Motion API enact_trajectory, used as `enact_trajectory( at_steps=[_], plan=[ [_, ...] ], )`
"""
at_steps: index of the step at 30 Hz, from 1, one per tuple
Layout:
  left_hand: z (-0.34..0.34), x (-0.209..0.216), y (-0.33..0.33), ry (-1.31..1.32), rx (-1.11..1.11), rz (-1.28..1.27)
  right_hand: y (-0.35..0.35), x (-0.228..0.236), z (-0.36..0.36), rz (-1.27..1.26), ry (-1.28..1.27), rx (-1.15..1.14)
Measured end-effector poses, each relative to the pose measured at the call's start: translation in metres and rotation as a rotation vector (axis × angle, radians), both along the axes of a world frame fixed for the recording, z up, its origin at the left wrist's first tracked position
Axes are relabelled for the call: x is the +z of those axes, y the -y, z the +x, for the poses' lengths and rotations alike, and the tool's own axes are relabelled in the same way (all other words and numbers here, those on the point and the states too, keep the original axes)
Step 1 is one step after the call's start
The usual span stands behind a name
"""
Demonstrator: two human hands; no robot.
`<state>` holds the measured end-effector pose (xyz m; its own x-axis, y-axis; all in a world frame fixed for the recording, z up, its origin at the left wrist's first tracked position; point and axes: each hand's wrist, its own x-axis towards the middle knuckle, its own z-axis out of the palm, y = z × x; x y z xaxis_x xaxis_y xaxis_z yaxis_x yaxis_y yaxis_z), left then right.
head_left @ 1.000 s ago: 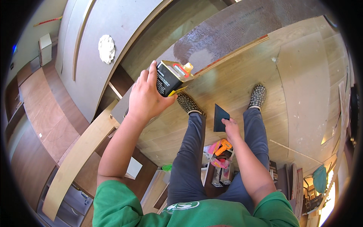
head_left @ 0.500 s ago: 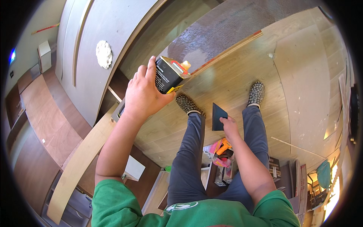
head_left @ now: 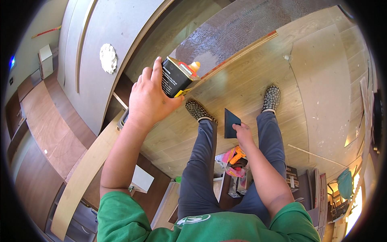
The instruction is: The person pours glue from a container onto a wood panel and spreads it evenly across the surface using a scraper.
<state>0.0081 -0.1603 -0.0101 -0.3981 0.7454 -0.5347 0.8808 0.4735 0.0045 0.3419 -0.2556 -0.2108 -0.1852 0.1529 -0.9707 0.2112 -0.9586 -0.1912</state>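
My left hand (head_left: 148, 96) grips a black rectangular metal can (head_left: 174, 78) with yellow at its lower corner. The can is tilted, and its spout, a yellowish nozzle on a red base, points toward the far right. Beyond it lies a dark brown sheet (head_left: 225, 38) with a wet, shiny, ridged coating over part of it. My right hand (head_left: 244, 135) holds a flat dark spreader (head_left: 231, 123) by one edge, low in front of my legs and apart from the sheet.
A grey panel (head_left: 133, 24) with a crumpled white wad (head_left: 108, 58) stands at the left. A long curved wooden strip (head_left: 82, 189) runs beside my left arm. Between my legs sit an orange tool (head_left: 238, 155) and pink bags. A dark box (head_left: 292, 177) stands near my right leg.
The can and my left hand have shifted slightly left and nearer. The spreader in my right hand has moved only a little. Both hands keep their hold.
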Motion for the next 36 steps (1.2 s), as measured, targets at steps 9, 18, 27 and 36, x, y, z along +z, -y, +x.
enact_trajectory(
  at_steps=[9,18,27,36],
  plan=[
    [-0.002,0.006,-0.002,0.006,0.002,0.021,0.001,0.002,-0.001,0.02,0.01,-0.008],
    [-0.005,0.012,0.008,-0.002,0.02,0.01,0.002,0.0,-0.001,0.015,0.015,0.013],
    [-0.012,0.01,0.033,-0.031,0.023,0.032,0.001,0.002,-0.002,0.023,0.013,0.025],
    [-0.017,0.017,0.051,-0.004,0.085,0.028,0.005,-0.003,0.001,0.005,-0.019,0.008]
  ],
)
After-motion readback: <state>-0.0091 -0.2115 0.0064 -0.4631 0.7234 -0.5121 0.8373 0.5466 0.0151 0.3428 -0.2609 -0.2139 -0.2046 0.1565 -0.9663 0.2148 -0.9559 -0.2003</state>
